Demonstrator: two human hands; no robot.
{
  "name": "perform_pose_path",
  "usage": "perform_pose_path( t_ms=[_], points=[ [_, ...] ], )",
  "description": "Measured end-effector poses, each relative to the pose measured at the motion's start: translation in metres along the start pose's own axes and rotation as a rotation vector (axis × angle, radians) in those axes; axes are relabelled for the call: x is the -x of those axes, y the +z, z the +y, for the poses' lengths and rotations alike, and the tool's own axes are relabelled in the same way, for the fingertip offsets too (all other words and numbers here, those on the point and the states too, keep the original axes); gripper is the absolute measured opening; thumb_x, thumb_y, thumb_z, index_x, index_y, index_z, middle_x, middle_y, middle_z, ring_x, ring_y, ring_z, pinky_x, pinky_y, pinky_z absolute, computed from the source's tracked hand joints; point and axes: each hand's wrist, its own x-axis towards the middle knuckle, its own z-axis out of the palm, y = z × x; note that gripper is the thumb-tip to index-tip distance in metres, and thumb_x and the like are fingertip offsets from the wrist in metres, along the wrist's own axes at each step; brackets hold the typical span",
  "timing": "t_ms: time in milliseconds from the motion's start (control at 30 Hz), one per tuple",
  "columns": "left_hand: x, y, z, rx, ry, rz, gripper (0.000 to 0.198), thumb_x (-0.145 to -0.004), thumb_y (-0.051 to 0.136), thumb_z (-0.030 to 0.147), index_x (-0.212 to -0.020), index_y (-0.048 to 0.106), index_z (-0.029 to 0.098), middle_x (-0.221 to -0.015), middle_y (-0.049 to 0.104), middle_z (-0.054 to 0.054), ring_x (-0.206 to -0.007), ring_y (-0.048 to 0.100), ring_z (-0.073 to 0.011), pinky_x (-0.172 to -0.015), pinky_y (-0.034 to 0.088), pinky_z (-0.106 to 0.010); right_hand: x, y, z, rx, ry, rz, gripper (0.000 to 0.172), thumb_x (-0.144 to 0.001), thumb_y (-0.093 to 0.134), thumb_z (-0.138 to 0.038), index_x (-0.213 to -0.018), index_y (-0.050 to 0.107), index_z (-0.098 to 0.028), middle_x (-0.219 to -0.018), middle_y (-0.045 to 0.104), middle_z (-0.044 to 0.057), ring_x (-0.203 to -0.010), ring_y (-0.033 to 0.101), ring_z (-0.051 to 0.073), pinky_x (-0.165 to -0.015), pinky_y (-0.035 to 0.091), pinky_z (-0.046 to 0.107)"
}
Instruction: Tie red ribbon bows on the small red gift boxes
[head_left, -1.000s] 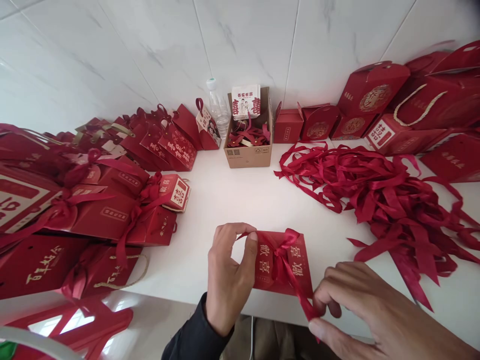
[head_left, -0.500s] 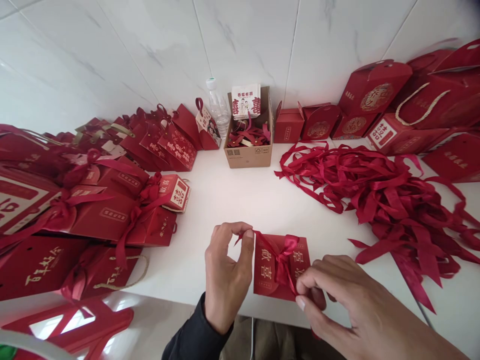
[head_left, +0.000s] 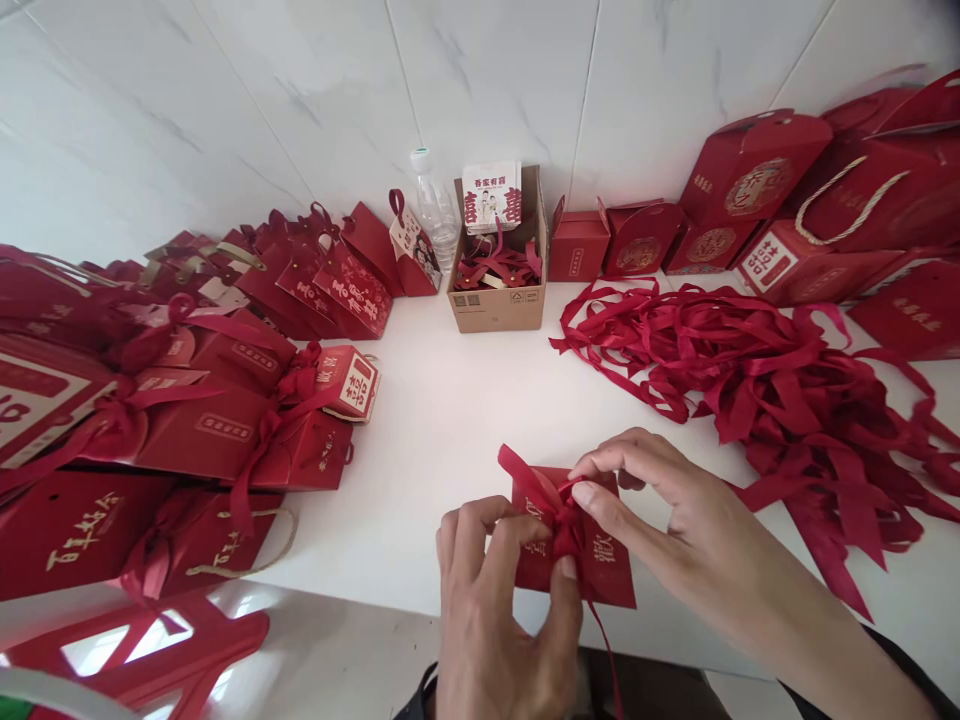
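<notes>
A small red gift box (head_left: 606, 572) with gold characters lies flat on the white table (head_left: 450, 420) near its front edge. A red ribbon bow (head_left: 551, 500) is tied across its middle. My left hand (head_left: 504, 610) comes from below and pinches the knot of the bow with thumb and fingers. From the right, my right hand (head_left: 667, 520) pinches a loop of the bow between thumb and forefinger. One ribbon tail sticks up to the left and another hangs down over the table's edge.
A heap of loose red ribbons (head_left: 765, 380) covers the right side. Finished red gift boxes (head_left: 225, 400) are stacked at the left. A cardboard box (head_left: 496, 285) and a plastic bottle (head_left: 431, 205) stand by the tiled wall; larger red bags (head_left: 757, 190) sit far right.
My left hand let go of the left ribbon tail and moved right onto the knot. My right hand came up from the lower tail to the bow's loop.
</notes>
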Motion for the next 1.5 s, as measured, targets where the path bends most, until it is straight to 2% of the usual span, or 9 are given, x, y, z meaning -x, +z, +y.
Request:
perform_pose_path(
  t_ms=[67,233,733,900,1033,1133,1200,1367,1500],
  points=[
    [0.000,0.003,-0.001,0.030,0.011,-0.008,0.017,-0.091,0.059,0.009,-0.092,0.061,0.026,-0.099,0.061,-0.005,-0.094,0.055,-0.0239,-0.078,0.047,-0.036,0.000,0.000,-0.001,-0.029,0.009,0.013,0.023,-0.104,0.053,-0.046,-0.096,0.066,-0.030,-0.104,0.069,0.002,-0.093,0.068,0.021,-0.062,0.054,0.029],
    [-0.002,0.003,-0.002,0.088,0.018,-0.035,0.017,-0.088,0.058,0.008,-0.087,0.056,0.025,-0.093,0.061,-0.005,-0.089,0.056,-0.0235,-0.073,0.047,-0.035,0.002,-0.002,-0.001,-0.002,0.004,0.066,0.024,-0.104,0.052,-0.044,-0.090,0.063,-0.028,-0.097,0.069,0.002,-0.087,0.066,0.020,-0.057,0.051,0.027],
    [0.009,-0.001,-0.011,0.104,0.063,-0.072,0.020,-0.077,0.055,0.005,-0.082,0.051,0.024,-0.083,0.056,-0.002,-0.079,0.051,-0.0210,-0.067,0.041,-0.034,0.000,0.005,0.001,0.037,-0.013,0.149,0.023,-0.103,0.054,-0.042,-0.088,0.063,-0.027,-0.095,0.070,0.003,-0.080,0.064,0.020,-0.052,0.047,0.028],
    [0.006,-0.007,-0.007,0.121,0.013,-0.088,0.016,-0.086,0.051,0.009,-0.083,0.049,0.025,-0.084,0.055,-0.003,-0.081,0.052,-0.0224,-0.067,0.042,-0.037,0.002,0.005,0.000,0.020,-0.012,0.163,0.022,-0.104,0.054,-0.044,-0.092,0.064,-0.028,-0.098,0.070,0.003,-0.085,0.065,0.022,-0.053,0.048,0.028],
    [-0.009,-0.010,0.000,0.091,-0.024,-0.082,0.013,-0.100,0.047,0.021,-0.089,0.052,0.026,-0.088,0.058,-0.003,-0.084,0.054,-0.0229,-0.073,0.045,-0.038,0.000,0.006,-0.002,-0.022,-0.057,0.142,0.022,-0.103,0.057,-0.045,-0.092,0.065,-0.028,-0.097,0.069,0.003,-0.094,0.067,0.023,-0.064,0.054,0.030],
    [-0.023,-0.003,0.002,0.001,-0.009,-0.103,0.011,-0.099,0.056,0.025,-0.088,0.053,0.024,-0.089,0.058,-0.003,-0.084,0.053,-0.0225,-0.075,0.046,-0.039,-0.001,0.007,-0.005,-0.061,-0.052,0.130,0.021,-0.103,0.057,-0.045,-0.092,0.065,-0.028,-0.097,0.069,0.003,-0.094,0.066,0.022,-0.067,0.055,0.031],
    [-0.030,0.005,0.001,-0.028,-0.026,-0.094,0.012,-0.096,0.059,0.024,-0.087,0.052,0.023,-0.088,0.056,-0.003,-0.082,0.052,-0.0223,-0.073,0.046,-0.038,0.000,0.007,-0.007,-0.097,-0.031,0.118,0.022,-0.103,0.057,-0.045,-0.092,0.065,-0.028,-0.099,0.069,0.003,-0.093,0.067,0.022,-0.062,0.054,0.029],
    [-0.035,0.010,-0.004,0.146,-0.096,-0.124,0.017,-0.098,0.046,0.011,-0.091,0.054,0.024,-0.091,0.056,-0.002,-0.083,0.055,-0.0192,-0.072,0.048,-0.033,0.004,0.006,-0.011,-0.148,0.020,0.111,0.024,-0.104,0.056,-0.049,-0.097,0.069,-0.030,-0.104,0.071,0.003,-0.092,0.068,0.022,-0.051,0.048,0.026],
    [-0.034,0.004,-0.005,0.213,-0.124,-0.131,0.021,-0.100,0.042,0.010,-0.093,0.055,0.025,-0.090,0.057,0.000,-0.082,0.054,-0.0176,-0.071,0.046,-0.031,0.012,0.005,-0.008,-0.086,0.019,0.160,0.023,-0.104,0.054,-0.049,-0.098,0.065,-0.029,-0.098,0.069,0.002,-0.088,0.066,0.021,-0.059,0.051,0.029]
  ],
)
